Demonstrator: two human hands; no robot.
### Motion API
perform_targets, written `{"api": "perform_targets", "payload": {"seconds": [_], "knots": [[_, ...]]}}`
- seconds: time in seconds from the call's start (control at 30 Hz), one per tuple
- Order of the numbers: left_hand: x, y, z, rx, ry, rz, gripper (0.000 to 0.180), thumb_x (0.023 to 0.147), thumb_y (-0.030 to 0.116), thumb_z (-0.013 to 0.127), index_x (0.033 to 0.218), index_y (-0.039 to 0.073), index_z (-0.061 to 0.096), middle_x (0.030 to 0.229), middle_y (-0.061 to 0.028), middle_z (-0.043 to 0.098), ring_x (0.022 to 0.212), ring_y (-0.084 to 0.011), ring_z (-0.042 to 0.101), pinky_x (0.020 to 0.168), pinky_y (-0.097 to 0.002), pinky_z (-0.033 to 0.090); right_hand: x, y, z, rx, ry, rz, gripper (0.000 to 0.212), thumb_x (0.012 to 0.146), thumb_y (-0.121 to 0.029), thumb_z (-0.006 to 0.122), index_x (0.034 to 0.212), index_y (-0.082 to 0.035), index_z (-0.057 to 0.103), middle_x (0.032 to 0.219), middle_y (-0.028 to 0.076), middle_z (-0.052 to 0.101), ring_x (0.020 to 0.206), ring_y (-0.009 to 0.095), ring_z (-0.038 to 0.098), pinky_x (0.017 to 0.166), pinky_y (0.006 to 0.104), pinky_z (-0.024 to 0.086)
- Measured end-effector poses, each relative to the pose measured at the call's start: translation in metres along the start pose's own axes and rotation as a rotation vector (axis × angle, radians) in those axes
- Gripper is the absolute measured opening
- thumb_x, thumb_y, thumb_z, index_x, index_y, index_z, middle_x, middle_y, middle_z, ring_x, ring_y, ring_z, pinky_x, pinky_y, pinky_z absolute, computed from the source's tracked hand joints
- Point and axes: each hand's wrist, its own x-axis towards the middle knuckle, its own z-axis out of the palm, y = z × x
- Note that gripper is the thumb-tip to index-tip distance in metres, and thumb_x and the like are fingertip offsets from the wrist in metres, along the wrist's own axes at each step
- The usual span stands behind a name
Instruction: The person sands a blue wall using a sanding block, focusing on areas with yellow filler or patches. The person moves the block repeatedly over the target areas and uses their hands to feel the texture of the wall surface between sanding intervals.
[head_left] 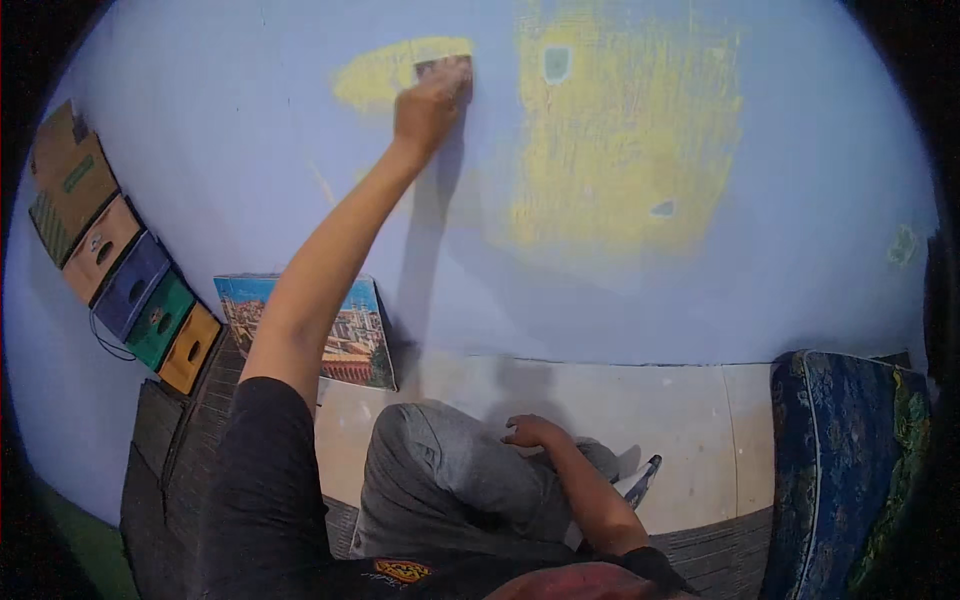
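Observation:
Raised at arm's length, my left hand (430,105) presses a dark, flat, straight-edged piece (428,68), which looks like sandpaper, against the pale blue wall (620,310). It lies at the right end of a small yellow patch (385,75), and my fingers cover much of it. My right hand (535,432) hangs loosely over my bent knee in grey trousers (440,460), holding nothing, with its fingers loosely apart. To the right of my left hand, a larger scuffed yellow patch (630,130) has two small grey-green spots in it.
A city picture panel (350,345) leans on the wall below my left arm. Farther left stands a row of coloured boxes (150,320). A dark blue patterned cushion (835,460) stands at the right. A slim dark object (643,482) lies on the pale floor (690,420) near my legs.

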Motion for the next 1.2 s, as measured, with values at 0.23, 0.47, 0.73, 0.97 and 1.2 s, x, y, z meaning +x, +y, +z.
{"api": "perform_targets", "payload": {"seconds": [0.23, 0.47, 0.73, 0.97, 1.2], "knots": [[-0.006, 0.006, -0.011, -0.092, -0.080, 0.119, 0.038, 0.086, 0.003, 0.054, 0.120, 0.018, 0.064, 0.121, -0.0054, 0.065, 0.105, -0.0245, 0.066, 0.083, -0.0355, 0.056, -0.002, 0.004, -0.004, -0.018, 0.016, -0.047, 0.064, 0.090, -0.052, 0.056, 0.135, -0.007, 0.052, 0.139, 0.015, 0.052, 0.127, 0.033, 0.048, 0.107, 0.0452, 0.038], [-0.003, -0.060, -0.025, 0.054, 0.089, -0.048, 0.039, 0.083, 0.008, 0.063, 0.121, 0.018, 0.066, 0.123, -0.0076, 0.064, 0.112, -0.0241, 0.062, 0.092, -0.0349, 0.053, -0.011, -0.015, -0.013, -0.026, 0.028, -0.023, 0.064, 0.089, -0.052, 0.059, 0.135, -0.007, 0.052, 0.140, 0.018, 0.050, 0.128, 0.036, 0.047, 0.107, 0.0468, 0.038], [-0.042, -0.012, -0.019, -0.124, -0.118, 0.071, 0.051, 0.075, -0.003, 0.058, 0.121, 0.017, 0.066, 0.121, -0.0104, 0.064, 0.108, -0.0267, 0.064, 0.094, -0.0364, 0.053, -0.009, -0.013, -0.006, -0.018, -0.025, -0.020, 0.061, 0.090, -0.047, 0.061, 0.137, -0.010, 0.051, 0.137, 0.016, 0.053, 0.127, 0.034, 0.049, 0.105, 0.0444, 0.040], [-0.166, 0.086, -0.025, -0.625, -0.212, -0.554, 0.023, 0.088, 0.011, 0.060, 0.105, 0.000, 0.069, 0.087, -0.0170, 0.070, 0.074, -0.0235, 0.067, 0.070, -0.0333, 0.051, 0.000, 0.041, -0.015, 0.056, 0.296, -0.056, 0.057, 0.084, -0.050, 0.066, 0.116, -0.003, 0.063, 0.122, 0.017, 0.061, 0.112, 0.035, 0.057, 0.100, 0.0460, 0.043], [-0.410, 0.177, -0.068, -0.828, -0.717, -1.431, 0.014, 0.080, 0.012, 0.068, 0.086, -0.001, 0.070, 0.068, -0.0072, 0.064, 0.060, -0.0108, 0.055, 0.057, -0.0298, 0.045, -0.021, 0.012, -0.041, 0.557, 0.807, -0.039, 0.038, 0.078, -0.032, 0.073, 0.103, -0.004, 0.068, 0.081, 0.014, 0.064, 0.083, 0.029, 0.064, 0.078, 0.0400, 0.051]]}}
